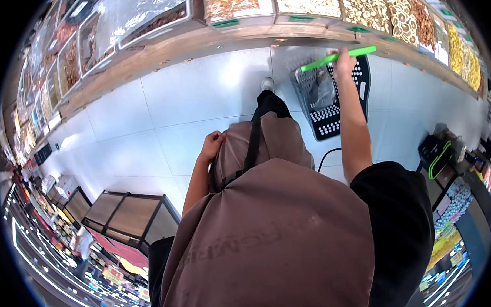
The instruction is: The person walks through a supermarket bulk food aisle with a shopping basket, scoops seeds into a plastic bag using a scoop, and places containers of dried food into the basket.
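My right hand (344, 63) is closed round the bright green handle (321, 62) of a dark shopping basket (326, 130) with a perforated bottom. The basket hangs or stands on my right, above the pale floor tiles; which of the two I cannot tell. A clear plastic bag (323, 91) lies inside it. On the left side, my left hand (212, 145) is at the edge of my brown apron (280, 228), with curled fingers against the cloth. Whether it pinches the cloth is too small to tell.
Bins of dried foods (308, 2) line a wooden-edged counter (188, 50) ahead. Behind me on the left stands a dark-framed display case (126, 214). A black item with a green edge (436, 153) is at the right. My shoe (267, 84) shows on the tiled floor.
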`<state>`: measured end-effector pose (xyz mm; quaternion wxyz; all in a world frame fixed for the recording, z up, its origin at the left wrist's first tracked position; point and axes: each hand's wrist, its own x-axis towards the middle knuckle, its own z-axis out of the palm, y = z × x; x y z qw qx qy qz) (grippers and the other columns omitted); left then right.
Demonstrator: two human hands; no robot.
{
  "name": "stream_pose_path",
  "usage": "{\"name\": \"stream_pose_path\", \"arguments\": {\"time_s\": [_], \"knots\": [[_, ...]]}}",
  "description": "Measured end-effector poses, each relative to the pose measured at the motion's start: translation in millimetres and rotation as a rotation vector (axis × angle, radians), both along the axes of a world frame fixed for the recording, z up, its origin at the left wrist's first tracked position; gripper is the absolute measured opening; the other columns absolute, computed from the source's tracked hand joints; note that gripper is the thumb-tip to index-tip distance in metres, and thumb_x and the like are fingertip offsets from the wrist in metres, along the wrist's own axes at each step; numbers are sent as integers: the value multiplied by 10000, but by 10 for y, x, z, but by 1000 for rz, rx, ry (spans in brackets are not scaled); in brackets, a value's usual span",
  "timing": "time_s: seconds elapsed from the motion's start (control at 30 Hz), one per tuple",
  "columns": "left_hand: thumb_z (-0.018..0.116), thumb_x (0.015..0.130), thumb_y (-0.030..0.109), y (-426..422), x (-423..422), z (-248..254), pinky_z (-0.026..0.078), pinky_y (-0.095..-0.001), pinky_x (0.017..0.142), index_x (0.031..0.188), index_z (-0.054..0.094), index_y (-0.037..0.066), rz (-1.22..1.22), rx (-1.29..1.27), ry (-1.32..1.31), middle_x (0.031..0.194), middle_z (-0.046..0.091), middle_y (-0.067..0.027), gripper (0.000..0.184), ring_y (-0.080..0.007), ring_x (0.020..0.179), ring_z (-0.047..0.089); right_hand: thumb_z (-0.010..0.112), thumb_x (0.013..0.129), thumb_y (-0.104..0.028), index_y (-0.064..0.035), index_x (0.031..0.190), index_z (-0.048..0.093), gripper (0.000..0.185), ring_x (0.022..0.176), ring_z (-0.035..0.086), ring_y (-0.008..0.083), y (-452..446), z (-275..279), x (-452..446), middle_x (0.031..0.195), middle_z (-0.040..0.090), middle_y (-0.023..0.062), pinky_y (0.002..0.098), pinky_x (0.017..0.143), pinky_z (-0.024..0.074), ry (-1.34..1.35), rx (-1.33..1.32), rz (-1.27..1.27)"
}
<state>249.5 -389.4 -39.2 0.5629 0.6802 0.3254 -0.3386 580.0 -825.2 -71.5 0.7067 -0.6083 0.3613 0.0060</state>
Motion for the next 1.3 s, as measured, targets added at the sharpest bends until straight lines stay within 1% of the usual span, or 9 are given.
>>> {"name": "stream_pose_path", "arguments": {"time_s": [0.17, 0.23, 0.47, 0.6, 0.73, 0.87, 1.03, 1.23, 1.3], "knots": [[653, 910, 174, 90, -505, 233, 453, -271, 798, 935, 644, 60, 406, -113, -52, 895, 643, 7, 117, -105, 890, 586, 568, 886, -162, -15, 888, 468, 178, 649, 578, 255, 231, 153, -526, 751, 532, 142, 404, 615, 536, 156, 271, -111], [630, 916, 193, 168, -749, 429, 463, -300, 852, 997, 627, 64, 589, -168, -48, 932, 649, -12, 153, -134, 953, 608, 578, 862, -196, -87, 780, 445, 191, 524, 406, 182, 281, 93, -633, 647, 389, 35, 340, 489, 386, 165, 208, -120], [614, 908, 235, 323, -2615, -387, 509, -326, 795, 1000, 663, 36, 852, 68, -53, 951, 692, -75, 224, -186, 914, 653, 586, 854, -214, 11, 866, 529, 232, 431, 488, 278, 528, 20, -895, 624, 488, 147, 422, 405, 423, 336, -186, 2], [601, 894, 275, 103, -3936, -1206, 507, -321, 759, 972, 718, -19, 654, 347, -37, 857, 708, -110, 326, -207, 831, 665, 595, 853, -203, 7, 852, 525, 221, 426, 477, 273, 1038, 187, -1209, 629, 482, 141, 421, 402, 425, 305, -251, 111], [592, 889, 270, 8, -4638, -1478, 503, -311, 726, 990, 723, -20, 740, 284, -85, 831, 700, -101, 334, -176, 776, 635, 607, 855, -209, -92, 742, 459, 220, 420, 367, 191, 1554, 211, -1574, 598, 392, 50, 370, 404, 401, 349, -274, 311], [587, 906, 221, 282, -4534, -1099, 489, -289, 701, 1022, 690, -12, 962, 85, 34, 854, 685, -58, 280, -159, 755, 617, 632, 860, -260, -78, 755, 446, 280, 421, 348, 184, 2235, 120, -1884, 590, 369, 49, 376, 405, 351, 340, -261, 431], [570, 924, 217, 765, -4275, -813, 507, -311, 715, 1052, 653, 36, 904, -53, 48, 911, 699, -83, 236, -170, 804, 658, 639, 863, -256, -95, 717, 443, 292, 406, 348, 157, 3214, 259, -2488, 559, 372, 19, 344, 384, 315, 310, -206, 588], [658, 865, 215, 1335, -3700, -542, 533, -348, 768, 1095, 622, 40, 721, 269, -237, 967, 700, -125, 292, -228, 889, 677, 639, 890, -277, -95, 674, 495, 317, 361, 433, 177, 4173, 299, -3429, 497, 413, 25, 345, 346, 365, 219, -286, 859], [732, 782, 117, 1315, -3368, -191, 547, -379, 803, 1241, 532, 37, 715, 411, -320, 1099, 650, -187, 506, -299, 934, 670, 650, 867, -295, -41, 701, 541, 322, 372, 487, 199, 4379, 21, -3865, 502, 461, 42, 382, 355, 388, 152, -376, 990]]}}
